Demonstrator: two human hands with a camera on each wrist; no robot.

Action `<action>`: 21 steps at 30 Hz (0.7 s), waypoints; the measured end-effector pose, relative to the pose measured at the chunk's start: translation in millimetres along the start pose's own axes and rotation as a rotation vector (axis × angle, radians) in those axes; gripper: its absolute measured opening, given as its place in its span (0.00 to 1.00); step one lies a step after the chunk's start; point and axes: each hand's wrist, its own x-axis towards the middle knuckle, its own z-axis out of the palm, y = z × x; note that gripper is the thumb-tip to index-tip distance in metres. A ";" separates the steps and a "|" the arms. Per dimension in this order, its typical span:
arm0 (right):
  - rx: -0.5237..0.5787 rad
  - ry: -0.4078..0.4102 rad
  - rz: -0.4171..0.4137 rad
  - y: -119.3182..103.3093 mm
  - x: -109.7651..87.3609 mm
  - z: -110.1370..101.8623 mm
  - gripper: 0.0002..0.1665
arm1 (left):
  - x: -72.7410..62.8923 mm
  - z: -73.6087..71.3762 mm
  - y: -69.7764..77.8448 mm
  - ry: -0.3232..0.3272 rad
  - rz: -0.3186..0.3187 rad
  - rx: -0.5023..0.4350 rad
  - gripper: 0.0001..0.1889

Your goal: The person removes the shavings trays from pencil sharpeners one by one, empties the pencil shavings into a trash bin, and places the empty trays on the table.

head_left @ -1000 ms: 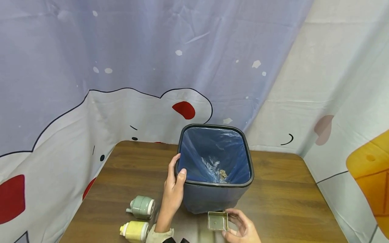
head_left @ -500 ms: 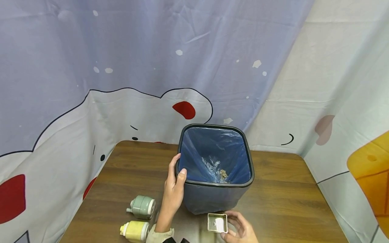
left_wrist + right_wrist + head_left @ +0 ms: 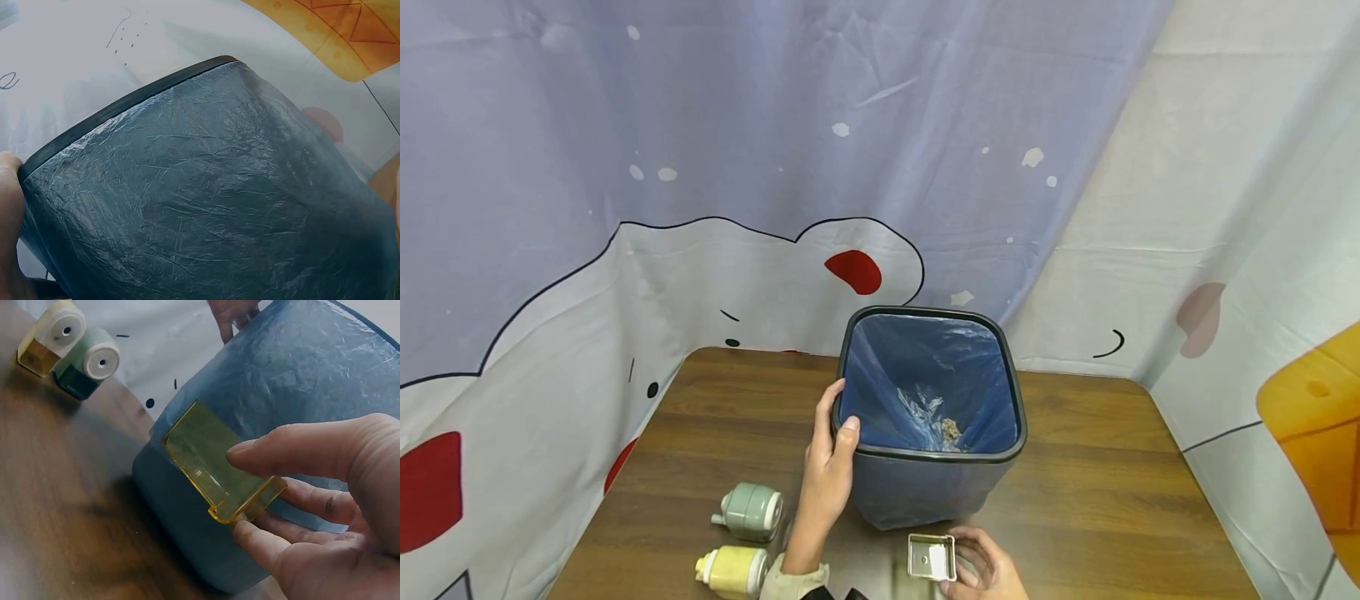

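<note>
My left hand [image 3: 827, 483] grips the near left part of the black rim of a trash bin [image 3: 925, 487], with the thumb at the front and the fingers along the side. A blue plastic liner [image 3: 917, 358] fills the bin, and a small tan clump [image 3: 951, 431] lies inside it. In front of the bin, my right hand [image 3: 988, 571] holds a small see-through yellow tray [image 3: 206, 456], which looks like a pencil sharpener's shavings drawer. Thumb and fingers pinch its right end. From the head view I see into its open side, with no shavings visible in it.
A green pencil sharpener [image 3: 752, 510] and a yellow pencil sharpener [image 3: 732, 571] sit side by side on the wooden table [image 3: 1112, 483], left of my left forearm. A patterned curtain [image 3: 760, 125] surrounds the table at the back and sides.
My right hand has moved slightly left and toward me with the drawer, whose tilt changes a little. The left hand and the bin stay in place.
</note>
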 end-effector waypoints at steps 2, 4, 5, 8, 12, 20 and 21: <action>-0.014 -0.001 0.011 2.1 0.2 -0.9 0.38 | -0.1 0.0 0.0 0.000 0.001 -0.005 0.25; -0.021 -0.012 0.015 4.4 0.9 -1.8 0.38 | -0.2 0.0 0.0 -0.001 0.002 -0.005 0.25; -0.025 -0.017 0.017 5.6 1.4 -2.2 0.39 | -0.2 0.2 -0.1 -0.001 0.002 -0.006 0.25; -0.031 -0.034 0.034 10.1 2.7 -3.8 0.39 | -0.2 0.3 -0.4 -0.003 0.001 -0.003 0.25; -0.042 -0.040 0.073 14.5 3.7 -5.2 0.40 | -0.1 0.3 -0.6 -0.002 0.001 -0.003 0.25; 0.001 -0.090 0.035 22.3 4.6 -8.4 0.42 | 0.0 0.3 -1.1 -0.002 0.003 0.001 0.25; 0.012 -0.097 0.031 23.8 4.6 -8.7 0.42 | 0.0 0.4 -1.0 -0.002 0.003 0.002 0.25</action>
